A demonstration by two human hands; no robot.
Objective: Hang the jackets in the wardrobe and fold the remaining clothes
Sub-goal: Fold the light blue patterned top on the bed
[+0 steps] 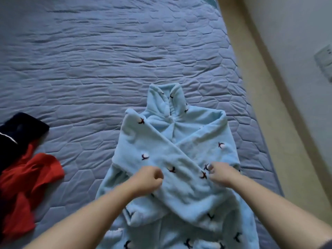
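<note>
A light blue fleece top (172, 141) with small dark bird motifs lies face up on the blue quilted bed (89, 69), collar pointing away from me. Both sleeves are folded across the chest and cross each other, the left one on top. My left hand (149, 178) rests on that upper sleeve with fingers curled into the fleece. My right hand (219, 174) pinches the fabric where the sleeve's end reaches the right side. The hem runs out of view below.
A red garment (27, 186) and a dark navy one (19, 133) lie crumpled at the bed's left edge. A beige bed frame (260, 87) runs along the right side, against a pale wall with a socket (323, 58).
</note>
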